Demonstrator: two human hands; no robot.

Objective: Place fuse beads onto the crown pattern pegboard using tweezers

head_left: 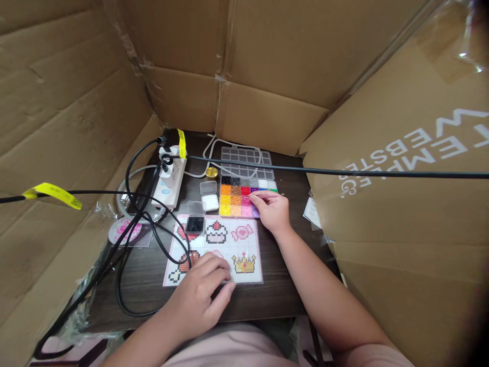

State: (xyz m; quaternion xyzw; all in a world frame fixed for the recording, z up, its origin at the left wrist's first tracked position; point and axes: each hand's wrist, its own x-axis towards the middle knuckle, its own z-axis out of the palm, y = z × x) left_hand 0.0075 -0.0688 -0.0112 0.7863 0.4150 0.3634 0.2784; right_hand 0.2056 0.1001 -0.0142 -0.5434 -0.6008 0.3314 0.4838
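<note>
Fingers of our left hand (200,293) lie flat and spread, pressing the pattern sheet (216,250) at lower centre, gripping nothing. Farther up, mid-frame, our right hand (272,210) pinches a thin pick (263,194) over the bead tray (244,199). Behind it, left, sits a power strip (170,178).

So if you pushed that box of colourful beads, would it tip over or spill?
Probably not tip: the bead box is flat and low on the table, so it would likely just slide. It might spill, though, since its clear lid lies open behind it and the beads look tiny and loose. It probably feels light. The right hand rests at its edge, which may steady it.
</note>
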